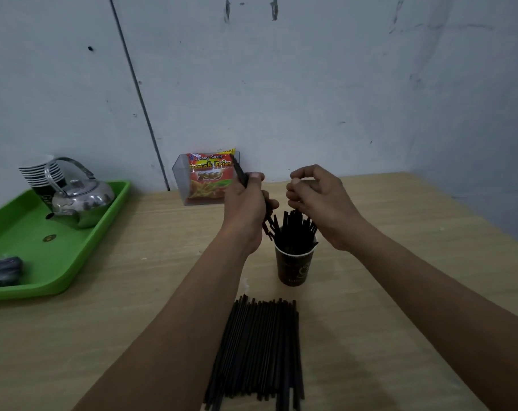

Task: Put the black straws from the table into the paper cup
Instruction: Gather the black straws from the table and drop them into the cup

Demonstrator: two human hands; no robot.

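Left hand grips a few black straws just beside the paper cup mid table — I'd tip them in steep past those already standing, right hand curled above, can't tell if holding any — big pile sits at the near edge.

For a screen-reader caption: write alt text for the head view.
The left hand grips a few black straws beside a paper cup holding straws; the right hand hovers over it. More straws lie on the wooden table, with a kettle on a green tray at left.
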